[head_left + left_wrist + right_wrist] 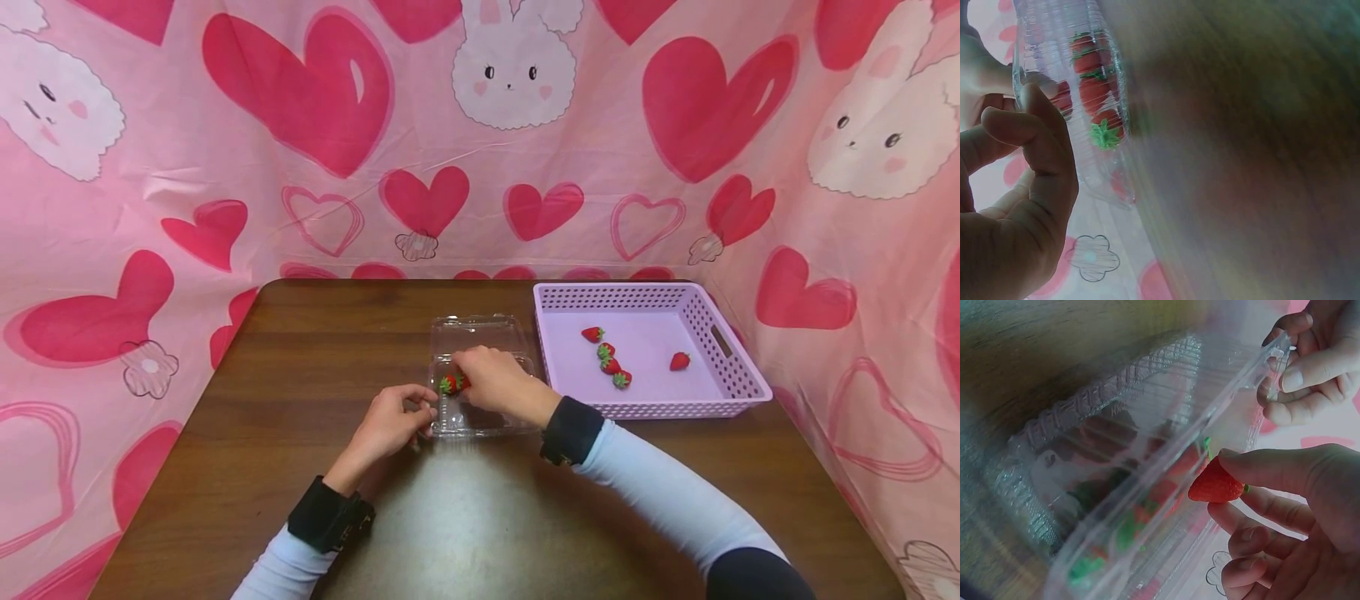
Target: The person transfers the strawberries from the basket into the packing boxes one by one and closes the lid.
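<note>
just below the head view's centre, the left hand (393, 423) pinches the clear box (480, 432), likely to steady it, while the right hand (497, 379) pinches a strawberry (1216, 481).

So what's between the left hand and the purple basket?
The head view shows the clear box, strawberries inside it, and the right hand over it.

A small draped recording booth is suggested, though whether it is housed in a home or a studio cannot be told. The dark wood-grain surface (322, 358) is bordered at the back and both sides by a creased pink sheet (525, 154), printed with red hearts (333, 108), white rabbit heads (513, 92) and sketched flowers (150, 367); black wrist straps (573, 429) are worn
</note>
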Tool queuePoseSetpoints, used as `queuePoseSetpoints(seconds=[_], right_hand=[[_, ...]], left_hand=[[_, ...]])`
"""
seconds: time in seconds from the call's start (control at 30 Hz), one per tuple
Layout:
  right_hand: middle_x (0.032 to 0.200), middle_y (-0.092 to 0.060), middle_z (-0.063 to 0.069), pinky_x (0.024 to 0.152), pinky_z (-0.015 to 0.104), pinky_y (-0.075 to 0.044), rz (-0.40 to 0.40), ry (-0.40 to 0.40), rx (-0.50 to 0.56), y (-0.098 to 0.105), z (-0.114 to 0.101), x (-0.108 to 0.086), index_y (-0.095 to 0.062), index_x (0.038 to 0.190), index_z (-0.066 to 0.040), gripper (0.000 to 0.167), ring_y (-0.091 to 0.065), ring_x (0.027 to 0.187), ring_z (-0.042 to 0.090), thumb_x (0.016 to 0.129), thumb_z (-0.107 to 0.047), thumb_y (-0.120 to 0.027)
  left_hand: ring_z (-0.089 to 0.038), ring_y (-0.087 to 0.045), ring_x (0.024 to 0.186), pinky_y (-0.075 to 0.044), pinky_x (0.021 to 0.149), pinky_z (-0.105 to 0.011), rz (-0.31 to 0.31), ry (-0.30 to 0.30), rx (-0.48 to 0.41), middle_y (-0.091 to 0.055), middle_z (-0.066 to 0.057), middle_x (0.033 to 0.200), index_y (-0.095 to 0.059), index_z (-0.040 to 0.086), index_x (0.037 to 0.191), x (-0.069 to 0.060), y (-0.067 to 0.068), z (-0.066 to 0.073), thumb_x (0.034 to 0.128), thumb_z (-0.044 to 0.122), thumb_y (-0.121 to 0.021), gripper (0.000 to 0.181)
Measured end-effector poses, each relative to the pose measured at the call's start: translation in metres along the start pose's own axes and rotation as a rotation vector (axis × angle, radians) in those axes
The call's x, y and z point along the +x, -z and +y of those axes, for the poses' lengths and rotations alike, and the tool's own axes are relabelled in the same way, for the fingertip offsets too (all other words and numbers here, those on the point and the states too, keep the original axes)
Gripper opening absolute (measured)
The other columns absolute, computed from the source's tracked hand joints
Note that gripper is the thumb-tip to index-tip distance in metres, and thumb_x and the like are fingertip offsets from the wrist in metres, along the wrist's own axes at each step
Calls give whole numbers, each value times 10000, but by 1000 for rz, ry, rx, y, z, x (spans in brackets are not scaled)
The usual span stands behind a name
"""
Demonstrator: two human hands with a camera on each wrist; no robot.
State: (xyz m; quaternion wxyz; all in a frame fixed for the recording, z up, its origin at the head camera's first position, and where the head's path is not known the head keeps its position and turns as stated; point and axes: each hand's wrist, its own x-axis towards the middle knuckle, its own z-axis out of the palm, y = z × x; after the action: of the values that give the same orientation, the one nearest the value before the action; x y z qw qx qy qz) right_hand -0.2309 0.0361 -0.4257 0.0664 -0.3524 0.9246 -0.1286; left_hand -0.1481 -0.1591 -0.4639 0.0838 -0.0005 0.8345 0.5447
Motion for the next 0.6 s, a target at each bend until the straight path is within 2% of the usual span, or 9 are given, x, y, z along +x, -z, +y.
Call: queuePoseSetpoints(seconds=[0.2,0.43,0.6], right_hand=[[894,-689,21,708,372,-596,-26,18,-13,-5,-5,2,-733,1141,-79,307,-628,770,189,875,-154,-866],[788,-620,-25,640,329,-541,-41,40,-57,-9,-9,5,-728,1048,-115,225,-601,715,177,878,-173,-862],[757,-595,-33,608,348,-511,-32,55,-106,-11,-10,7,-700,965,-137,178,-593,703,169,874,-168,-850]], left_hand=[[-340,-690,640,-585,548,-471,5,4,-3,-684,-68,748,-729,-6,1134,-1,-1,0,959,17,-749,178],[-339,-682,621,-581,530,-445,7,-1,12,-680,-61,752,-735,7,1117,-1,-2,0,958,17,-747,160],[-357,-675,594,-578,518,-463,9,-20,-1,-686,-64,752,-734,-10,1126,0,-2,0,961,9,-726,166]])
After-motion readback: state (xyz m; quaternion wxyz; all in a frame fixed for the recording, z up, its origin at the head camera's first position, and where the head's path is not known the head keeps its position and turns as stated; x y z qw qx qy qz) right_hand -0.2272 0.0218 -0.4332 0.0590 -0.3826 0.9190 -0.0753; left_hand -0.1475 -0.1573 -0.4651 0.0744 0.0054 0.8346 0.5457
